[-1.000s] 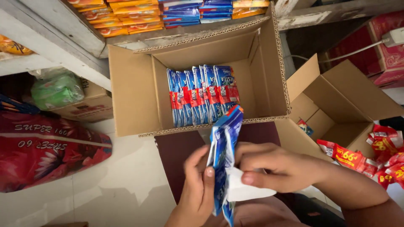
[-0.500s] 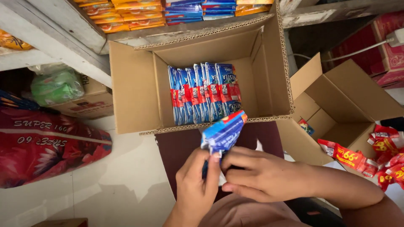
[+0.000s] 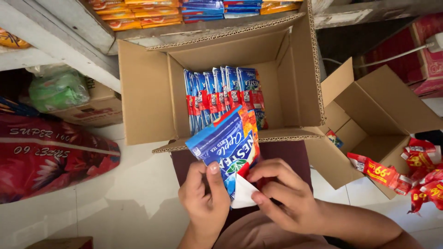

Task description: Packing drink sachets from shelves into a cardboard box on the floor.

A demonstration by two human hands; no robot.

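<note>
Both hands meet low in the middle of the head view, forearms coming up from the bottom edge. The left hand (image 3: 203, 196) is curled closed around the lower left side of a blue drink-mix sachet bundle (image 3: 228, 140), its thumb laid upward across the front and the other fingers wrapped behind, so its grip is closed on the bundle. The right hand (image 3: 284, 196) comes in from the right with the wrist bent inward, thumb and fingertips pinching the bundle's lower right edge where a white paper corner (image 3: 243, 193) sticks out; its grip is likewise closed on the bundle. The bundle is held tilted, top leaning left, just in front of the near flap of a large open cardboard box (image 3: 143, 92), over a dark maroon surface (image 3: 286, 152). Inside the box a row of matching blue sachets (image 3: 224, 94) stands upright against the left part of the back. To the right sits a smaller open cardboard box (image 3: 383, 106), with red sachet strips (image 3: 415, 170) beside it. A red sack (image 3: 46, 157) lies on the pale floor at left.
</note>
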